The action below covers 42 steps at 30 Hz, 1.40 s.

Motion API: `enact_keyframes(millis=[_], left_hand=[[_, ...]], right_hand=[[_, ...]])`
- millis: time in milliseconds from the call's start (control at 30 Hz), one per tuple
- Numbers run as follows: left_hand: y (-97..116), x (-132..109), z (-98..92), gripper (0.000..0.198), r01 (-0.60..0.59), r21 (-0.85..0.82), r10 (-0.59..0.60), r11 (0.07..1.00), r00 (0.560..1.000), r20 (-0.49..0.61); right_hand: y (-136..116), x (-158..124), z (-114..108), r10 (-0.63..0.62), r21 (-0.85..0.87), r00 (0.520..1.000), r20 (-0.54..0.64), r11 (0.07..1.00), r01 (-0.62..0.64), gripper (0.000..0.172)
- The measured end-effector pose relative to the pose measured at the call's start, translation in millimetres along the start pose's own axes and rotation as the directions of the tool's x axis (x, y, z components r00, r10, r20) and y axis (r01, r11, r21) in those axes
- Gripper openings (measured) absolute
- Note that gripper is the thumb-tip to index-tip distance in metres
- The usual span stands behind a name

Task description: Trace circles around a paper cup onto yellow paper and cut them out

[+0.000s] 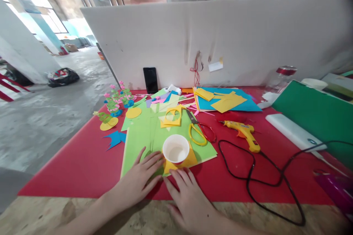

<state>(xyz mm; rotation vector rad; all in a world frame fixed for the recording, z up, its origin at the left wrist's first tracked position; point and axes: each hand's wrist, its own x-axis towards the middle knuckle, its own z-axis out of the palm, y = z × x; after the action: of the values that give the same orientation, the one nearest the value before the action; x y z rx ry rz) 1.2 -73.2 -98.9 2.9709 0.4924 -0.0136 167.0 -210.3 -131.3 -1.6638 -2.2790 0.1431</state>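
A white paper cup (175, 148) stands upright on a piece of yellow paper (192, 155), which lies on a green sheet (139, 136). To the left of the cup is my left hand (140, 178), open, with its fingers spread over the green sheet and the tips near the yellow paper. My right hand (186, 192) is open too, its fingertips at the front edge of the yellow paper, just below the cup. Neither hand grips anything. Behind the cup lie scissors (197, 128) with one yellow and one red handle, beside a yellow piece with a round hole (178, 120).
A yellow glue gun (244, 132) and its looping black cord (249, 176) lie at right. Small paper flowers (114, 101) stand at left near a yellow disc (134, 112). A phone (150, 80) leans on the white partition (165, 40). A white power bank-like block (295, 131) rests farther right.
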Motion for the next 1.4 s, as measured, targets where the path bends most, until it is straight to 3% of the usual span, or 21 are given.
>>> enact_keyframes(millis=[200,300,400,533,667,767,933,1267,1400], left_hand=[[-12.6,17.0,-8.8,0.039,-0.026,-0.136,0.03,0.99,0.999,0.031],[-14.7,19.1,-4.0,0.044,0.02,-0.298,-0.041,0.954,0.997,-0.062],[-12.1,18.6,-2.8,0.055,0.085,-0.407,-0.173,0.909,0.968,-0.184],[1.5,25.8,-23.2,0.053,-0.033,-0.488,-0.138,0.872,0.94,-0.311],[19.4,46.8,-48.9,0.054,-0.176,-0.3,0.098,0.937,0.961,-0.258],[26.4,62.8,-54.6,0.053,-0.211,-0.088,0.192,0.973,0.963,-0.19],[26.4,73.2,-47.3,0.041,-0.217,0.067,0.222,0.974,0.973,-0.069],[25.3,73.8,-43.4,0.04,-0.23,0.077,0.236,0.97,0.969,-0.075],[25.0,74.7,-41.3,0.04,-0.226,0.064,0.232,0.972,0.968,-0.094]], right_hand=[[-7.3,3.7,1.0,0.02,0.031,0.999,0.025,0.999,-0.021,0.05],[-6.5,4.1,-0.1,0.021,0.043,0.999,0.04,0.999,-0.023,0.05],[-5.6,4.3,-2.1,0.02,0.05,0.998,0.057,0.998,-0.023,0.05],[-4.3,4.8,-2.9,0.005,0.056,0.997,0.077,0.998,-0.009,0.05],[-4.1,4.6,0.1,0.016,0.055,0.997,0.081,0.998,-0.02,0.051],[-5.1,4.2,1.9,0.04,0.053,0.997,0.069,0.998,-0.043,0.05],[-6.1,2.9,2.1,0.048,0.062,0.998,0.048,0.997,-0.051,0.05],[-4.4,4.2,3.9,0.041,0.128,0.999,0.004,0.991,-0.041,0.048],[-5.2,2.4,-1.2,0.053,0.209,0.994,-0.091,0.977,-0.033,0.036]])
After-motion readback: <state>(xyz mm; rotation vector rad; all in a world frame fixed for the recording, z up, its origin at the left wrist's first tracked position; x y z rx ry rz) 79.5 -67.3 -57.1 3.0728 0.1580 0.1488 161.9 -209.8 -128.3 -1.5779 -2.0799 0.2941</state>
